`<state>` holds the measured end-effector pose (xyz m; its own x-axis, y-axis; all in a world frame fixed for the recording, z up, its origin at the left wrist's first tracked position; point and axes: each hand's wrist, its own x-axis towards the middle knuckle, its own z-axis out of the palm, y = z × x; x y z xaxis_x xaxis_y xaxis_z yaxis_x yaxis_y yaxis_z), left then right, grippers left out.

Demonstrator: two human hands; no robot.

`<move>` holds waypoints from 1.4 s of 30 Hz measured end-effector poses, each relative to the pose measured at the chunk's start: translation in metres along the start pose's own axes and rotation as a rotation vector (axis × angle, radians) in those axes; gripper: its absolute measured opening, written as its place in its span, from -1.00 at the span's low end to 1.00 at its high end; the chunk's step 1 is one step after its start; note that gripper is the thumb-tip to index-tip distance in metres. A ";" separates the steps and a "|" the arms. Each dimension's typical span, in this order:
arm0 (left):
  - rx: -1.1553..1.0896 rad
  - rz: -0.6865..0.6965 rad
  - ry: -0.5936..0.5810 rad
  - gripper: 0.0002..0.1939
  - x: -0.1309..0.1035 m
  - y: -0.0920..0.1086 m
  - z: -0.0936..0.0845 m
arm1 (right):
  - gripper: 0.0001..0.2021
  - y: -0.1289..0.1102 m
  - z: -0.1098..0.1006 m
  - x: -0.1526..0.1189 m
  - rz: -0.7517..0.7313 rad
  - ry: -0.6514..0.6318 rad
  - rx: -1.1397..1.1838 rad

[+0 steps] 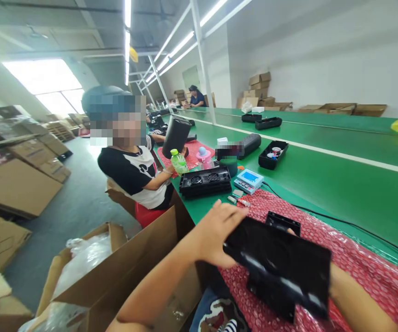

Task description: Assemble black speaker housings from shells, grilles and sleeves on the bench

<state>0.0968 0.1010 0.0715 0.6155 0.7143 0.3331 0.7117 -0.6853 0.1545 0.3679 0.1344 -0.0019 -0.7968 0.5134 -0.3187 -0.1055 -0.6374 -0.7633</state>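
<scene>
Head view | left hand point(216, 235), half-curled, grips glossy black oblong plastic casing point(278, 263) between thumb and fingers | right hand point(291, 231) mostly hidden behind, grip I can't tell | apparently steadying it; next move likely needs both hands

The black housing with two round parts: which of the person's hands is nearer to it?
Left. The left hand is just this side of the housing, holding one end of the glossy black casing. The right hand is farther right, mostly hidden behind that casing.
</scene>
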 end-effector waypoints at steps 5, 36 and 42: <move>0.082 -0.335 0.047 0.12 0.004 -0.096 -0.044 | -0.37 -0.006 -0.013 0.010 -0.060 0.024 0.020; 0.054 -0.537 -0.092 -0.03 0.017 -0.222 -0.056 | -0.36 0.006 -0.012 0.021 0.006 0.189 -0.123; 0.087 -0.510 0.104 -0.23 0.029 -0.169 -0.075 | -0.33 0.004 -0.010 0.020 0.004 0.195 -0.131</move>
<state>-0.0309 0.2262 0.1244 0.1501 0.9330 0.3270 0.9402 -0.2370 0.2447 0.3572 0.1482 -0.0168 -0.6653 0.6209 -0.4145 -0.0149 -0.5661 -0.8242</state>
